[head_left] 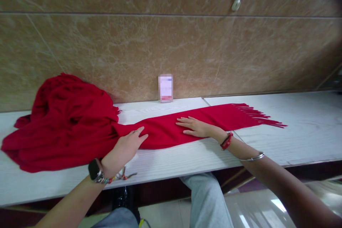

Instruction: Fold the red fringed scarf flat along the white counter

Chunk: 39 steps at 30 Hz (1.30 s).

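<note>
A red scarf [171,131] lies stretched lengthwise on a white wood-grain bench top, its fringe at the right end. Further left, the rest of the red cloth is a loose, crumpled heap [69,124]. My left hand [128,146], with a watch and beaded bracelet at the wrist, rests where the heap meets the flat strip; thumb and visible fingers are apart, the others hidden. Flat on the middle of the strip lies my right hand [196,127], fingers spread. A red bracelet and a silver bangle circle that arm.
Behind the white bench top [301,124] rises a brown marbled tile wall [133,50]. A small blurred card or screen [165,88] leans on it. A small pale fixture [237,0] is on the wall higher up. My knees [208,196] are below the front edge.
</note>
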Available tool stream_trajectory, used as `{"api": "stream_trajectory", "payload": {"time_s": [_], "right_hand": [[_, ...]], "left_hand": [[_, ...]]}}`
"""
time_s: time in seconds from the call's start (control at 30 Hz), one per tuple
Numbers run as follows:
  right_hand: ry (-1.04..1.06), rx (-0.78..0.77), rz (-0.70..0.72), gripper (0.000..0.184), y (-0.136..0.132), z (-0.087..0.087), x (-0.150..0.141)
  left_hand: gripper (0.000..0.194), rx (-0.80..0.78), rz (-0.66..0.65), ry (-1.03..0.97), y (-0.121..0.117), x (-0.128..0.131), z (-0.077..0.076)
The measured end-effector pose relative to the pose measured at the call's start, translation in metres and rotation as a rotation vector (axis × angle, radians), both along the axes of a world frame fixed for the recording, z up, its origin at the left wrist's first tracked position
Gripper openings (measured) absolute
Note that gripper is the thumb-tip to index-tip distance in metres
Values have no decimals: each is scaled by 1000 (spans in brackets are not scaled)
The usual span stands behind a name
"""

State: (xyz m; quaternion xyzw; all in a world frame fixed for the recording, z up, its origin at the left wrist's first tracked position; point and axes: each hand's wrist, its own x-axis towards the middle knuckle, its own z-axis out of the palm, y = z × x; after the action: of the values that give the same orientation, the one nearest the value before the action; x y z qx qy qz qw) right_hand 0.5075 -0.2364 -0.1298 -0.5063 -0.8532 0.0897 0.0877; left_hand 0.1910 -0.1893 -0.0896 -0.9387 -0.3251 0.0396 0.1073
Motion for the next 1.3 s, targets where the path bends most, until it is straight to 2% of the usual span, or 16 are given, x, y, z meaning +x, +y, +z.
{"api": "stream_trajectory", "payload": {"time_s": [0.13, 0.2, 0.37, 0.47, 0.6, 0.73, 0.93, 1.3], "right_hand": [[15, 22, -7, 54, 2, -2, 4], [17, 29, -6, 53, 1, -2, 4], [16, 44, -6, 53, 1, -1, 2], [12, 48, -9, 52, 1, -2, 4], [-1, 62, -5, 51, 2, -4, 6], [-7, 72, -5, 50, 3, -5, 6], [9, 76, -20, 52, 0, -2, 4], [-26, -1, -86, 54, -2, 0, 10]], "left_hand": [[48, 101, -72, -57, -2, 6, 16], [39, 98, -134, -56, -6, 11, 18], [37, 80, -277, -36, -7, 15, -1], [37, 72, -252, -101, 5, 6, -10], [40, 87, -216, -130, 14, -7, -1], [42, 100, -162, -57, -4, 2, 8], [37, 83, -225, -36, -37, 32, -6], [35, 85, -251, -30, -38, 36, -6]]}}
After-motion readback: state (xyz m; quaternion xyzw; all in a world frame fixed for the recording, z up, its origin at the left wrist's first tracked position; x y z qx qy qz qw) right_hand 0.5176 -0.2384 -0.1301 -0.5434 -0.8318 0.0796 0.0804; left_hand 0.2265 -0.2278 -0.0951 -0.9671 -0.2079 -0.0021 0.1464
